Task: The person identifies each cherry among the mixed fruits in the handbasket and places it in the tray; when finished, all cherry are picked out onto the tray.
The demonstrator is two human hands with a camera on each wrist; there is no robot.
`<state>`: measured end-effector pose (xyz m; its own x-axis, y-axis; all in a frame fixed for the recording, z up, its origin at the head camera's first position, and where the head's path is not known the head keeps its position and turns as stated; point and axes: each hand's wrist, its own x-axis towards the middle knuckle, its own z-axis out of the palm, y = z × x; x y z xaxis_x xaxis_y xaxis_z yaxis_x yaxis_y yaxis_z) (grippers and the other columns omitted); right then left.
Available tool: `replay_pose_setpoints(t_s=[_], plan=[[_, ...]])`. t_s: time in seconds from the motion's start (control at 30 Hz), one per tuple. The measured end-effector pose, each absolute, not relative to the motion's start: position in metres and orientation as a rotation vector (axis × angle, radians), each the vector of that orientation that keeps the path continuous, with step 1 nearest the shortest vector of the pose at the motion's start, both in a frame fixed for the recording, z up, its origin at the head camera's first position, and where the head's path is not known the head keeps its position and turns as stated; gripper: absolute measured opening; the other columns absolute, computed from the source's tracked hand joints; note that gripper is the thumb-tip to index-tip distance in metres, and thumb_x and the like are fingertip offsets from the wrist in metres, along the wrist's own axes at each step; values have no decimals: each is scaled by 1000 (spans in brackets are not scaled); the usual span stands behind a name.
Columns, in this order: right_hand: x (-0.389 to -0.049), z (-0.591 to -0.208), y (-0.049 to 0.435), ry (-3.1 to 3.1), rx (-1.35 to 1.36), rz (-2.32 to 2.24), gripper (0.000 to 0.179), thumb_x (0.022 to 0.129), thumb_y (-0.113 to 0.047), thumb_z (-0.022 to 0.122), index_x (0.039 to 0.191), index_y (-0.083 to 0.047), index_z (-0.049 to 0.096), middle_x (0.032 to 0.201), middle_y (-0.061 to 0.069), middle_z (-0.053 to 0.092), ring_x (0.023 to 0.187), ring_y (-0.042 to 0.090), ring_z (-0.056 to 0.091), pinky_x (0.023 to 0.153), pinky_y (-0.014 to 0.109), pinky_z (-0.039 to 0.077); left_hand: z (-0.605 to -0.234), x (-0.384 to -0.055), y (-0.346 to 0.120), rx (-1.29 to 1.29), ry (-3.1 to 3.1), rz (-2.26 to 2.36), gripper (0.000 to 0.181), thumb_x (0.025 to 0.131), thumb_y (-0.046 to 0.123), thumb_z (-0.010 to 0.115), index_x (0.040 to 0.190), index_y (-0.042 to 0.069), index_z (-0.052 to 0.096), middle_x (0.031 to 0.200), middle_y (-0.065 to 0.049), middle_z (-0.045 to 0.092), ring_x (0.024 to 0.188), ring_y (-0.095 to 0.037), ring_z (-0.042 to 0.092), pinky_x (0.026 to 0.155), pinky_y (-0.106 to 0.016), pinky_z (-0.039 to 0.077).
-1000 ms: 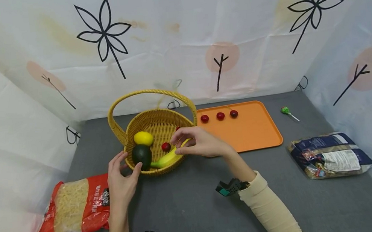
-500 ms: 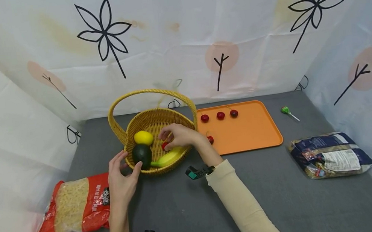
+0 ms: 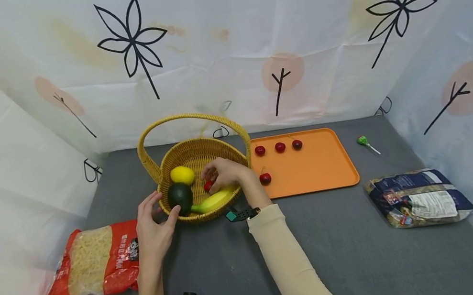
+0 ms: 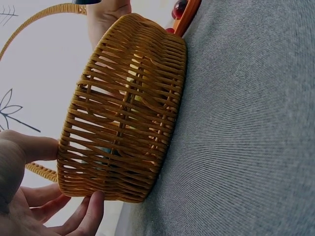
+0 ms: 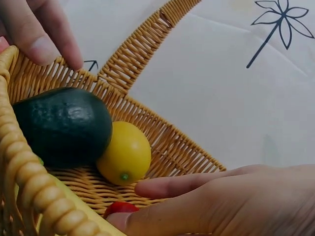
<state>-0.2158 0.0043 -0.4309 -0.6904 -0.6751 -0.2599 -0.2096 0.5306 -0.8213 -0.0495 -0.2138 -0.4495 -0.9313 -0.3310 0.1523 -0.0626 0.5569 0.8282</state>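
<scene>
A yellow wicker basket (image 3: 195, 147) with a tall handle holds a lemon (image 3: 182, 176), a dark green avocado (image 3: 180, 197), a banana (image 3: 216, 200) and a red cherry (image 3: 208, 186). My left hand (image 3: 154, 228) grips the basket's near left rim, beside the avocado; in the left wrist view its thumb (image 4: 39, 147) lies at the rim and fingertips touch the woven side. Inside the basket, my right hand (image 3: 228, 173) pinches the cherry. In the right wrist view the thumb (image 5: 147, 216) covers part of that cherry (image 5: 120, 208), with the index finger above, near the lemon.
To the basket's right lies an orange tray (image 3: 313, 173) with several cherries, one (image 3: 265, 178) near its left edge. Beyond it are a green lollipop (image 3: 363, 141) and a dark blue packet (image 3: 423, 197). A red bag of pasta (image 3: 93, 266) lies left of my left hand.
My right hand has moved left from over the banana's end to the cherry inside the basket. The tray's near-left cherry, hidden at first, now shows. My left hand has stayed at the rim.
</scene>
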Motion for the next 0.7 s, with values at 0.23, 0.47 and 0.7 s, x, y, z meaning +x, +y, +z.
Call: replay_pose_setpoints(t_s=[0.23,0.47,0.7], plan=[[-216,-434,1,2223,-733,-1070,41,88,3,86,127,-6,77,126,13,76,108,24,70,91,30,61,-449,-49,-214,322,-2501,-1320,60,97,18,82,150,0,60,164,-18,49,128,-41,62,76,-1,45],[-213,-433,0,2252,-721,-1073,32,90,2,85,120,-6,80,116,11,78,98,21,69,83,27,59,-449,-48,-214,317,-2492,-1326,61,97,17,82,150,-1,59,164,-19,49,128,-41,62,74,2,43],[-211,-430,1,2257,-718,-1140,30,91,-2,85,120,-6,80,115,10,80,96,21,71,82,25,58,-449,-49,-214,317,-2496,-1317,61,97,18,82,150,-1,59,164,-19,50,130,-42,62,75,2,42]])
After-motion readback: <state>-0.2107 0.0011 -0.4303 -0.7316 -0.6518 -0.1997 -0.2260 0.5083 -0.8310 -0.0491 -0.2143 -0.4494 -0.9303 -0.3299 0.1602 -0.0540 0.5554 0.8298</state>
